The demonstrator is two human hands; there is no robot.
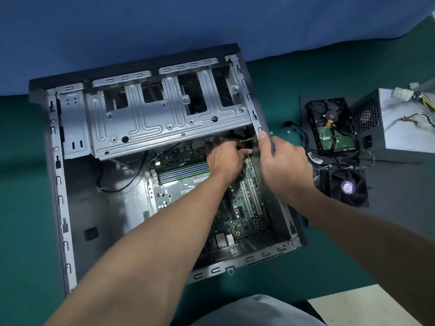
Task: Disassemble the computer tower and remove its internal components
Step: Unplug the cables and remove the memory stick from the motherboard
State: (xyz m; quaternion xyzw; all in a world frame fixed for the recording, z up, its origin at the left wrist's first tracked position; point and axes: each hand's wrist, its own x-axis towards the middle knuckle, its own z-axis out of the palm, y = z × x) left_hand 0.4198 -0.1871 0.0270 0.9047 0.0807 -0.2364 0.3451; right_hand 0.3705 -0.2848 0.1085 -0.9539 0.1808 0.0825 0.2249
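Head camera: a person is stripping an open computer case (58,184) on a green table (23,208).
Left hand (223,158) is pinching a pale plug (247,151) at the corner of the circuit board (247,208); right hand (282,165) is blurring at the case wall, grip impossible to tell. Tugging hard is risking bent pins. Board and memory sticks (183,172) are sitting inside; hard drive (329,128), fan (346,187) and power supply (400,128) are lying outside.

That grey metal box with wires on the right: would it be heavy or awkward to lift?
Probably heavy for its size: the power supply is a stiff, boxy metal housing. Sitting flat, it seems unlikely to tip or roll. Its loose wires would likely flop and dangle when lifted.
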